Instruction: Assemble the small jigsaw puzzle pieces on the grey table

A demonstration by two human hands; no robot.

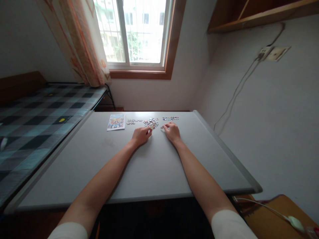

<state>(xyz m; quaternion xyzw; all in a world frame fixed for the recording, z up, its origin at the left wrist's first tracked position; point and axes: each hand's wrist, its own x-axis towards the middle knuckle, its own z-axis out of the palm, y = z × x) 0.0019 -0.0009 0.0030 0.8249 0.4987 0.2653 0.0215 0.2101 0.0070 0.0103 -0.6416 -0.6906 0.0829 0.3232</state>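
A loose pile of small jigsaw puzzle pieces (151,122) lies toward the far side of the table. My left hand (141,135) rests at the pile's near edge, fingers curled together; what they hold, if anything, is hidden. To the right of the pile, my right hand (172,131) has thumb and forefinger pinched at a small pale puzzle piece (161,127). Left of the pile are joined strips of pieces (134,121). Another joined strip (170,118) lies just beyond my right hand. A sheet with a colourful printed picture (116,121) lies farther left.
The pale table (154,166) has raised side edges. A bed with a checked cover (62,106) stands along its left. Ahead are a window (139,33) and a curtain (79,43). Cords hang from a wall socket (274,53) at right; a wooden stool-like surface (281,212) is below.
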